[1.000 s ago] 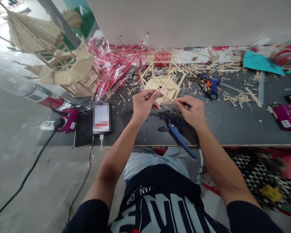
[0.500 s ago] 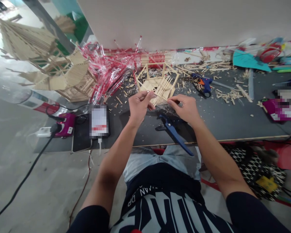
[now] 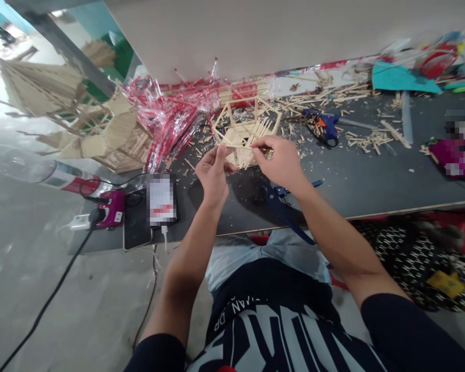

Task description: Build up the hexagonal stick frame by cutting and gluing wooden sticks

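Note:
A thin wooden stick (image 3: 238, 147) spans between my two hands, level and just in front of a small wooden frame. My left hand (image 3: 214, 168) pinches its left end between thumb and fingers. At the other end, my right hand (image 3: 277, 157) grips it with thumb and forefinger. The wooden stick frame (image 3: 232, 116), with thin posts and a slatted floor, rests on the table behind my hands. Several loose sticks lean across its right side. Blue-handled cutters (image 3: 284, 212) lie below my right hand, partly covered by the wrist.
Red-and-clear plastic wrappers (image 3: 174, 111) heap at the back left, beside a larger stick model (image 3: 112, 134). A blue glue gun (image 3: 321, 124) lies right among stick offcuts (image 3: 368, 139). A phone (image 3: 161, 199), a purple power socket (image 3: 112, 206) and a plastic bottle (image 3: 58, 173) occupy the left.
My right hand has shifted left, closer to my left hand. The stick between them has turned from slanting to nearly level. The view has tilted slightly.

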